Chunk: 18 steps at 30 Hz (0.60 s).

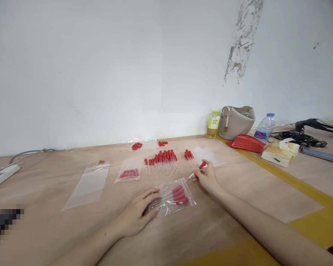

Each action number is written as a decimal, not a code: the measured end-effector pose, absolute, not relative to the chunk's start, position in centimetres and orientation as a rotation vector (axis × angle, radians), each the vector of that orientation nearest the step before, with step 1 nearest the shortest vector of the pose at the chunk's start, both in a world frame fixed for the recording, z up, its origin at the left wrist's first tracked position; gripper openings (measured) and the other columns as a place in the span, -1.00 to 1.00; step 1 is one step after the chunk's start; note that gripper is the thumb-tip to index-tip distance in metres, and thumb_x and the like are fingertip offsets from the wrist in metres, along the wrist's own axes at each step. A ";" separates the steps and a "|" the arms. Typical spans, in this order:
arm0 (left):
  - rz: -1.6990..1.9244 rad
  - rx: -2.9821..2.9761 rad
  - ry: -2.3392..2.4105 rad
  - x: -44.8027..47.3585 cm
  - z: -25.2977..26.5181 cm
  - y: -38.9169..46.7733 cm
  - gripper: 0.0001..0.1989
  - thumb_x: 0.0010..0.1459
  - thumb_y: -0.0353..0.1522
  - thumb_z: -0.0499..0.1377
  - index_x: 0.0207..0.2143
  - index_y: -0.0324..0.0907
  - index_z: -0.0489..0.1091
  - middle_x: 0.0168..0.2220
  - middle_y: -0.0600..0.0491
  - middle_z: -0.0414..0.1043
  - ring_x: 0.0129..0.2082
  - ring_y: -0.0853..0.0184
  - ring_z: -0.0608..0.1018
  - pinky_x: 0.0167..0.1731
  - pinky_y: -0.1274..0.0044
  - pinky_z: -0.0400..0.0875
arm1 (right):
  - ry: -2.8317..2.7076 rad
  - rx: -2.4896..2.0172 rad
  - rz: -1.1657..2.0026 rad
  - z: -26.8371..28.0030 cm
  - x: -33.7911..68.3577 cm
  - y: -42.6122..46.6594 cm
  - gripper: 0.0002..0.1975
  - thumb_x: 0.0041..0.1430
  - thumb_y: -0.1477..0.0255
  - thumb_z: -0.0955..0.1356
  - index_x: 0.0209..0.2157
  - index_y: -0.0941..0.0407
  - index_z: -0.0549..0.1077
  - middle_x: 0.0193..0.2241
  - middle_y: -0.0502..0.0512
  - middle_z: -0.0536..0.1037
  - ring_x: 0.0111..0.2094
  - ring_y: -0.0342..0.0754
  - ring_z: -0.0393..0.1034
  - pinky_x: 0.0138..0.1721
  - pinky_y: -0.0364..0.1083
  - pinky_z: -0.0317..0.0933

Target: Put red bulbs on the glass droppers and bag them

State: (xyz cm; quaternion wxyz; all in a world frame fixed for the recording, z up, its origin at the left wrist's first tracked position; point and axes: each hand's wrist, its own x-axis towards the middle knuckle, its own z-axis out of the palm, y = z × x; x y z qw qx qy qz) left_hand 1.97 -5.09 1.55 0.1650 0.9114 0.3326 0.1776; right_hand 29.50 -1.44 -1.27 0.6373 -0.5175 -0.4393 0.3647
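My right hand (207,177) pinches a dropper (202,165) with a red rubber bulb and a thin clear tube. The tube's tip points down and left, close to the mouth of a clear zip-lock bag (169,212). Inside that bag lie several droppers (179,194), bulbs toward the mouth. At the bag's other end, my left hand (141,210) holds it down with thumb and fingers. Behind the hands, many loose droppers (164,158) lie in a row. A smaller group (188,154) rests just beyond my right hand.
Left of the row are a filled bag (129,170) and a flat bag (90,184). Red bulbs (137,146) lie by the wall. At right stand a tea bottle (213,125), a handbag (235,122), a water bottle (265,127) and a tissue pack (280,152). A power strip (4,176) lies left.
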 end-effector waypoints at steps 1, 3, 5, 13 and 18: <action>0.505 2.600 0.946 2.0 1.5 -5.1 -0.67 0.17 -0.30 -0.03 0.00 -0.06 0.20 0.10 0.03 0.13 0.07 0.24 0.21 0.04 0.33 0.13 | -0.975 -1.159 0.866 -1.1 29.1 -1.6 -0.41 -0.17 0.39 0.34 -0.10 0.07 -0.03 -0.61 -0.17 0.31 -0.60 -0.14 0.34 -0.51 -0.11 0.31; 0.501 2.605 0.942 1.9 1.5 -5.0 -0.67 0.17 -0.29 -0.03 0.01 -0.05 0.19 0.10 0.03 0.13 0.07 0.25 0.22 0.04 0.34 0.14 | -0.900 -1.100 0.966 -0.7 28.4 -2.0 -0.51 -0.13 0.39 0.32 -0.17 0.04 0.00 -0.60 -0.15 0.34 -0.58 -0.14 0.37 -0.46 -0.10 0.32; 0.493 2.607 0.942 1.9 1.5 -5.0 -0.67 0.17 -0.29 -0.04 0.01 -0.04 0.19 0.11 0.04 0.12 0.07 0.25 0.21 0.04 0.34 0.14 | -0.823 -1.041 1.086 -0.5 27.9 -2.4 -0.62 -0.07 0.39 0.30 -0.24 0.03 0.01 -0.59 -0.13 0.35 -0.55 -0.14 0.39 -0.42 -0.09 0.32; 0.485 2.602 0.950 2.1 1.7 -5.2 -0.67 0.18 -0.29 -0.04 0.01 -0.05 0.19 0.10 0.03 0.12 0.08 0.26 0.21 0.04 0.36 0.14 | -1.029 -1.054 1.297 -0.8 27.8 -3.1 -0.72 -0.14 0.36 0.38 -0.41 0.13 0.21 -0.57 -0.11 0.38 -0.59 -0.26 0.30 -0.52 -0.22 0.23; 0.505 2.602 0.953 2.2 1.7 -5.3 -0.67 0.17 -0.30 -0.02 0.01 -0.06 0.16 0.09 0.04 0.14 0.06 0.28 0.22 0.04 0.39 0.14 | -1.301 -1.154 1.367 -0.9 28.4 -2.9 -0.70 -0.17 0.30 0.39 -0.42 0.18 0.29 -0.68 -0.14 0.35 -0.68 -0.31 0.19 -0.68 -0.30 0.08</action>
